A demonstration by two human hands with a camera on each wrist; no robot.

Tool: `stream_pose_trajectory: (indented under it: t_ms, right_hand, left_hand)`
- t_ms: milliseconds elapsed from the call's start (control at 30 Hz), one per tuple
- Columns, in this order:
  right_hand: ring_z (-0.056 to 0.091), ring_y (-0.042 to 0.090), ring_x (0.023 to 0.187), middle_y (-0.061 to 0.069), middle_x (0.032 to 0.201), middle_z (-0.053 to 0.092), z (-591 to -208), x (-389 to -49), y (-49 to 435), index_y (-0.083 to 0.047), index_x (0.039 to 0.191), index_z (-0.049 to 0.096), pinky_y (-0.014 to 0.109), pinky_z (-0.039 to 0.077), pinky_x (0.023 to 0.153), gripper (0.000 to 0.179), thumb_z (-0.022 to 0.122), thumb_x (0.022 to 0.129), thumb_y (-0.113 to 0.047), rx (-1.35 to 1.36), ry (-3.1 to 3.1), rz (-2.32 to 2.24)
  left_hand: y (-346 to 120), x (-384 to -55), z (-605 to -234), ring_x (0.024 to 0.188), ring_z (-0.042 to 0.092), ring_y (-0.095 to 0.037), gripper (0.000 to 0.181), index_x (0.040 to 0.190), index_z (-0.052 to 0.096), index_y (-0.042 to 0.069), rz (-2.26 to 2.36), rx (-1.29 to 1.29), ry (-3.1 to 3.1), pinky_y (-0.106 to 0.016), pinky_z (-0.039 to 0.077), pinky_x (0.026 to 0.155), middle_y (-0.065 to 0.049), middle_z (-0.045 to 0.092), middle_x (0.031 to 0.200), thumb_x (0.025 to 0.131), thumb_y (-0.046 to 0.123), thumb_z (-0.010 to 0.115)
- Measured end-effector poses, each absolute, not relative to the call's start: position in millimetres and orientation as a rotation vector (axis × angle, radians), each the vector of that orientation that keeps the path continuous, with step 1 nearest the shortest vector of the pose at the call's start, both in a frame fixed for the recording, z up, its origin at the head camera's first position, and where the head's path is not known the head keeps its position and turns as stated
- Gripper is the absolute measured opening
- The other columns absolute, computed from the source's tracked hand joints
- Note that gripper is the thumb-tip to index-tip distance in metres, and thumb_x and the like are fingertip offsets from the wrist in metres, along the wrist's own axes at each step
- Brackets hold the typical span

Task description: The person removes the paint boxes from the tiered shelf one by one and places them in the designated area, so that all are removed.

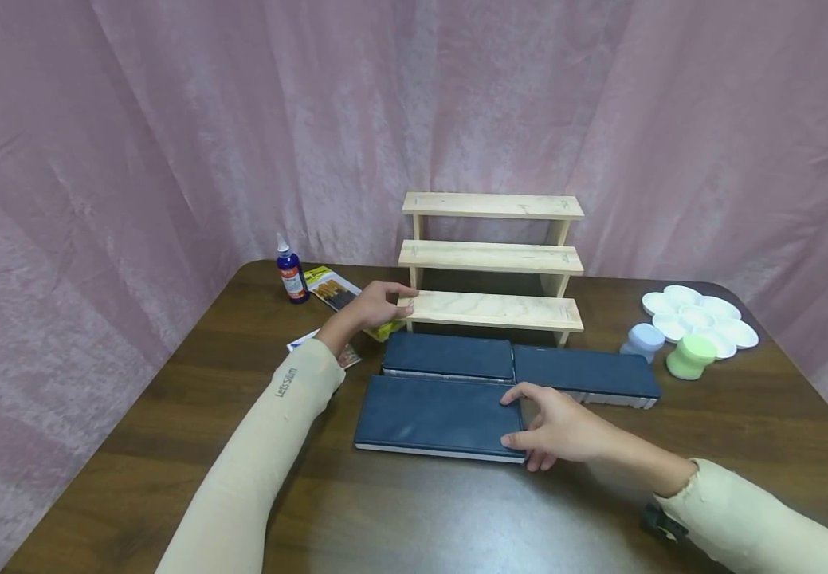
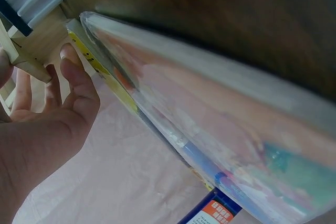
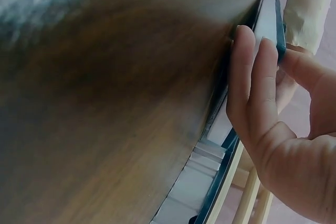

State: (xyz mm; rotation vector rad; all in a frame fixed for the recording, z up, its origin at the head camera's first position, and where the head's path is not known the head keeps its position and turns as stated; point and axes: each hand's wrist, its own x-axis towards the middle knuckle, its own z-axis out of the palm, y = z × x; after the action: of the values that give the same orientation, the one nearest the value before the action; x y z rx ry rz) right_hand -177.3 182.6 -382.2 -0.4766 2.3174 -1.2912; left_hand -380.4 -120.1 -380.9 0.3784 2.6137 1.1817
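My left hand (image 1: 382,304) grips the left end of the lowest board of a three-tier pale wooden stand (image 1: 492,309), with thumb and fingers on either side of the board in the left wrist view. At the front, my right hand (image 1: 553,422) pinches the right end of a flat dark blue case (image 1: 438,416) with a white side. In the right wrist view, two fingers lie along that white side. Two more dark blue cases, a left one (image 1: 449,356) and a right one (image 1: 586,372), lie end to end between it and the stand.
A blue spray bottle (image 1: 292,273) and a packet of brushes (image 1: 335,288) are at back left; another packet (image 1: 349,357) lies partly behind the left forearm. On the right are a white flower-shaped palette (image 1: 693,319), a light blue cup (image 1: 645,339) and a green cup (image 1: 691,357).
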Motion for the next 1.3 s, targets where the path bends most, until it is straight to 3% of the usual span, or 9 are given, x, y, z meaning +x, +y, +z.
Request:
stream_pose_trajectory:
  t_ms: [133,367,467,633,733,867,1033,1300]
  right_hand:
    - [0.068,0.028,0.056,0.013,0.064,0.068,-382.5,-176.9,182.7,0.001,0.134,0.046,0.039,0.056,0.051,0.059,0.076,0.089,-0.020,-0.453,2.313,-1.291]
    - [0.068,0.028,0.055,0.013,0.065,0.067,-383.1,-176.6,182.6,0.000,0.135,0.049,0.040,0.056,0.050,0.059,0.077,0.088,-0.021,-0.457,2.320,-1.297]
    - [0.068,0.027,0.056,0.012,0.066,0.068,-383.6,-177.8,182.0,0.001,0.136,0.049,0.039,0.056,0.050,0.061,0.078,0.087,-0.020,-0.460,2.332,-1.297]
    - [0.068,0.027,0.058,0.011,0.066,0.069,-382.6,-179.6,184.1,0.002,0.137,0.049,0.037,0.057,0.052,0.063,0.079,0.085,-0.018,-0.481,2.360,-1.298]
    - [0.065,0.026,0.058,0.009,0.070,0.070,-382.1,-180.9,186.8,0.002,0.136,0.051,0.035,0.055,0.052,0.061,0.079,0.085,-0.017,-0.528,2.387,-1.274]
    - [0.061,0.023,0.058,0.005,0.077,0.071,-381.4,-183.2,190.8,0.002,0.134,0.053,0.033,0.052,0.051,0.059,0.079,0.085,-0.017,-0.575,2.425,-1.245]
    - [0.063,0.024,0.061,0.003,0.079,0.069,-378.6,-185.6,195.1,0.001,0.132,0.055,0.030,0.051,0.051,0.057,0.080,0.084,-0.017,-0.590,2.479,-1.245]
    - [0.070,0.020,0.081,0.004,0.092,0.073,-376.1,-188.5,199.7,-0.002,0.131,0.058,0.029,0.055,0.063,0.053,0.079,0.086,-0.021,-0.599,2.563,-1.241]
  left_hand:
    - [-119.4,-380.3,-381.6,0.059,0.039,-0.014,0.038,0.134,0.064,0.021,1.170,0.374,2.605,-0.028,0.039,0.053,-0.012,0.045,0.149,0.095,0.024,0.068]
    - [-120.3,-379.9,-381.7,0.076,0.044,-0.015,0.039,0.134,0.064,0.022,1.150,0.384,2.624,-0.028,0.042,0.058,-0.011,0.043,0.151,0.096,0.026,0.068]
    - [-121.4,-378.4,-381.7,0.069,0.041,-0.018,0.038,0.134,0.064,0.022,1.141,0.383,2.633,-0.030,0.041,0.057,-0.012,0.042,0.151,0.096,0.026,0.068]
    - [-121.5,-375.1,-381.6,0.099,0.052,-0.024,0.039,0.135,0.063,0.019,1.109,0.436,2.668,-0.036,0.046,0.077,-0.012,0.044,0.151,0.096,0.024,0.067]
    - [-121.6,-373.3,-382.7,0.129,0.046,-0.028,0.039,0.135,0.062,0.016,1.071,0.505,2.702,-0.043,0.043,0.100,-0.012,0.047,0.149,0.097,0.022,0.065]
    - [-121.8,-368.9,-385.1,0.138,0.040,-0.031,0.038,0.135,0.062,0.011,1.035,0.602,2.764,-0.047,0.032,0.112,-0.012,0.052,0.144,0.098,0.019,0.063]
    - [-120.6,-361.0,-384.1,0.136,0.042,-0.033,0.038,0.134,0.062,0.007,0.971,0.710,2.863,-0.047,0.032,0.113,-0.016,0.052,0.142,0.097,0.017,0.063]
    - [-121.3,-345.7,-375.3,0.136,0.042,-0.030,0.042,0.136,0.060,0.016,0.820,0.667,2.942,-0.049,0.036,0.109,-0.011,0.048,0.146,0.097,0.028,0.064]
